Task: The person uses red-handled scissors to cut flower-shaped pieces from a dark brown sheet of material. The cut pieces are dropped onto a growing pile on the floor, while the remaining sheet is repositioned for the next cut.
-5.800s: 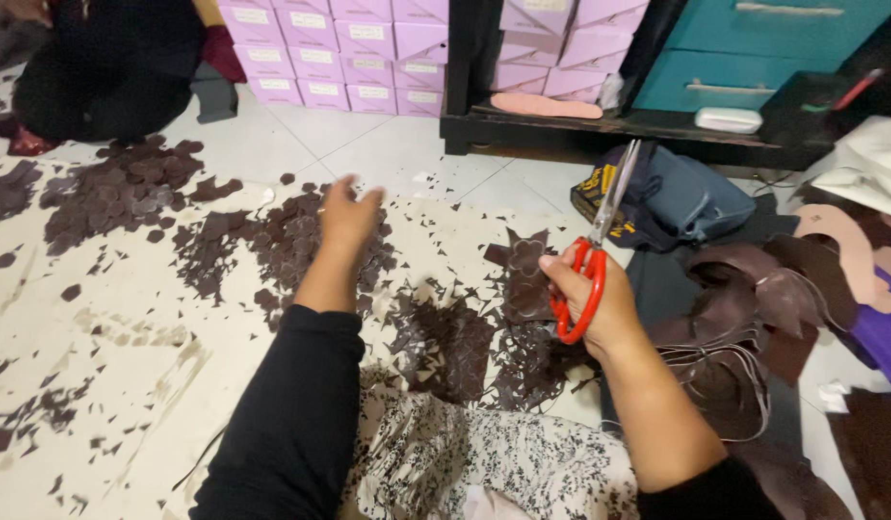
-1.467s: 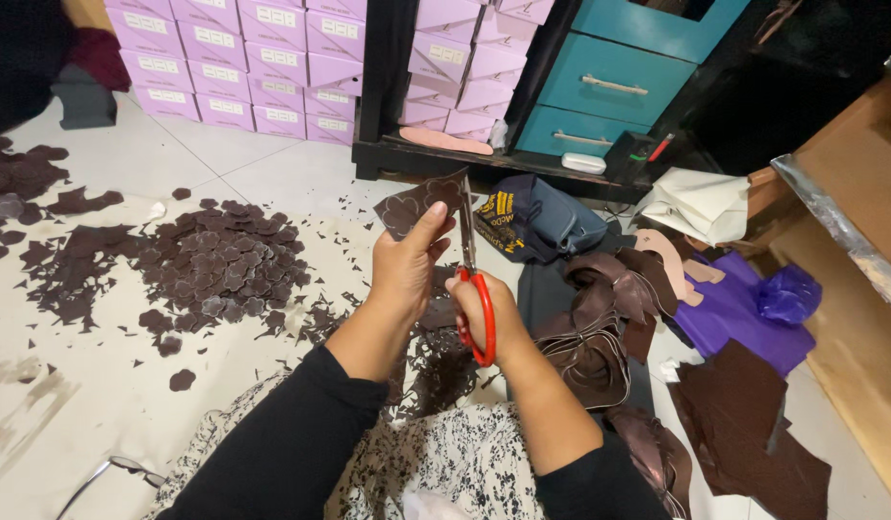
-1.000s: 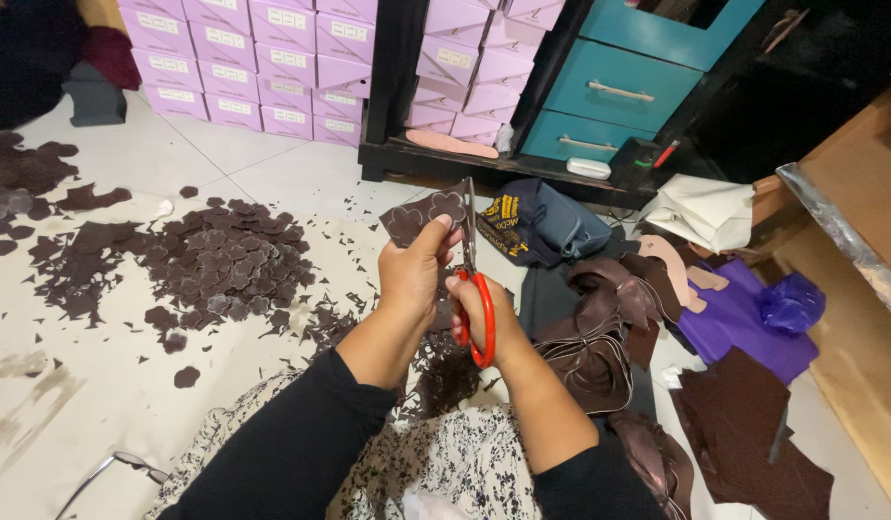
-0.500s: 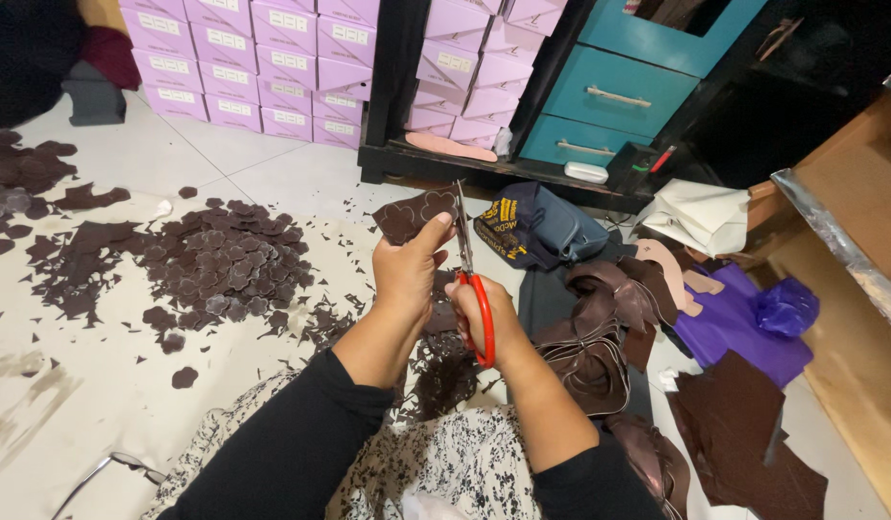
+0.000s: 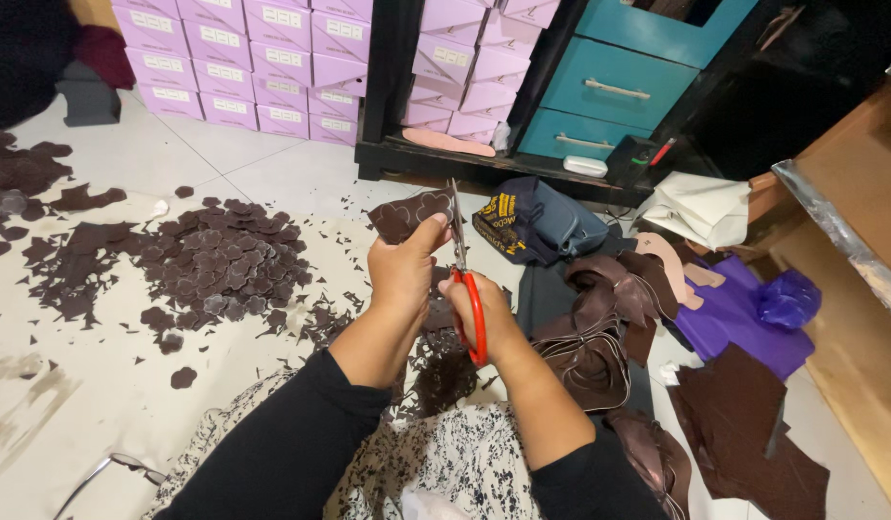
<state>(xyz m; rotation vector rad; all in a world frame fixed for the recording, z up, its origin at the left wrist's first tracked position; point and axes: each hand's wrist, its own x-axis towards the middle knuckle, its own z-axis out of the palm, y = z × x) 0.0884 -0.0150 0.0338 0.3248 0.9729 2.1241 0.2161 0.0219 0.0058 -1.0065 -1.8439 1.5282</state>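
My left hand (image 5: 402, 274) and right hand (image 5: 489, 318) are close together over my lap, the leather piece (image 5: 412, 214) above the left one and the scissors (image 5: 465, 279) between them. Left of my hands, a heap of cut pieces (image 5: 219, 270) lies on the floor (image 5: 282, 173). Beyond them stand stacked boxes (image 5: 272, 58) and a drawer cabinet (image 5: 619, 91). A bag (image 5: 542, 226) lies just past my right hand, with leather scraps (image 5: 600, 337) to its right.

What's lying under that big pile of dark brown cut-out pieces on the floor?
The pile of cut pieces rests on a pale sheet littered with small scraps. Whatever lies directly beneath the heap is covered.
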